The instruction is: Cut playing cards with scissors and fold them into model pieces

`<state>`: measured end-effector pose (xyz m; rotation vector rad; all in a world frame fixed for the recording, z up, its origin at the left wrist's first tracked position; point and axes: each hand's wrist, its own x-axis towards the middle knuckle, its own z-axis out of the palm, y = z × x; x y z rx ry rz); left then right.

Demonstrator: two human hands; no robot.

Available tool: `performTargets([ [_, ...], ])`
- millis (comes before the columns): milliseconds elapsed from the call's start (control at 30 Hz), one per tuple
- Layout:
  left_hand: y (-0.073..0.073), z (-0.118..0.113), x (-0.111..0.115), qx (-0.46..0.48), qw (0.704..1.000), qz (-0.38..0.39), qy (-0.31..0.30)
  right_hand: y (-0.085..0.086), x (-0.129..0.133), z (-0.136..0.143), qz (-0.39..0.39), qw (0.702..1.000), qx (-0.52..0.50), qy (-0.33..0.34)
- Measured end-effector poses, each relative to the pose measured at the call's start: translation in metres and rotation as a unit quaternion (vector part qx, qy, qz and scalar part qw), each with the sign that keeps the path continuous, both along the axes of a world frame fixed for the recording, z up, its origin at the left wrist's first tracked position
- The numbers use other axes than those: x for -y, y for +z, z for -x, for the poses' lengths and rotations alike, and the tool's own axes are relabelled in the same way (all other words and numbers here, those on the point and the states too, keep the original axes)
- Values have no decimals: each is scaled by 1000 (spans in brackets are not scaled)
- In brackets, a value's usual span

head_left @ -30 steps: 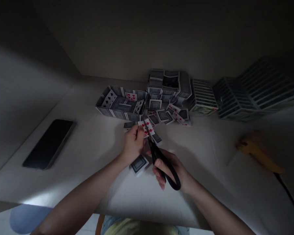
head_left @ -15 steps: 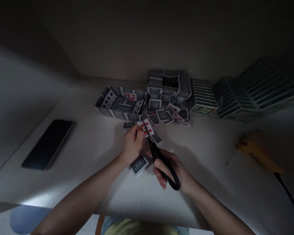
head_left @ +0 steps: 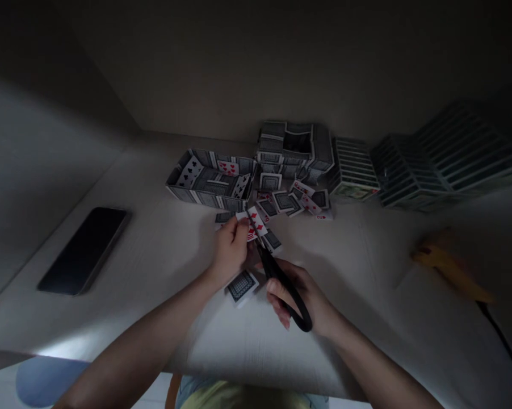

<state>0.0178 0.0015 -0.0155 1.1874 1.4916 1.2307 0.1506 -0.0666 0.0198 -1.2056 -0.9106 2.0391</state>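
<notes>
My left hand (head_left: 231, 244) pinches a playing card (head_left: 258, 220) with red diamonds, face up. Black-handled scissors (head_left: 284, 284) are gripped in my right hand (head_left: 301, 292), thumb through one loop. Their blades lie across the card, pointing away from me. Whether the blades have cut into it I cannot tell. Just under my left wrist lies a stack of cards (head_left: 242, 287), backs up. Beyond my hands, several loose cards (head_left: 285, 200) are scattered, some cut into pieces. An open box made of cards (head_left: 205, 199) stands behind my left hand.
A boxy card structure (head_left: 322, 147) with an opening stands against the back wall. Right of it are striped stacks (head_left: 353, 167). A dark phone (head_left: 83, 250) lies at left. A yellow glue gun (head_left: 452, 264) with a black cord lies at right.
The card and scissors have shifted very slightly to the left with my hands. Everything else stays where it was.
</notes>
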Motion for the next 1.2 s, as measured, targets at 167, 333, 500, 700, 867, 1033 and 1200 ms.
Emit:
performTargets([
  [167, 3, 0, 1, 26, 999, 22, -6, 3, -1, -1, -13, 1000, 18, 7],
  [333, 6, 1, 1, 44, 999, 22, -22, 6, -1, -1, -10, 999, 30, 7],
  [500, 5, 1, 1, 48, 998, 18, -24, 5, 0, -1, -7, 1000, 23, 8],
  [700, 7, -1, 1, 62, 997, 29, -21, 2, 0, 0, 5, 1000, 25, 0],
  [867, 7, 1, 2, 60, 997, 34, -24, 4, 0, 0, 6, 999, 38, -3],
  [1033, 7, 2, 1, 80, 996, 31, 5, 7, -1, 1, -6, 999, 42, 2],
  [1200, 15, 3, -3, 300, 943, 133, -48, 7, -1, 2, 6, 999, 44, -3],
])
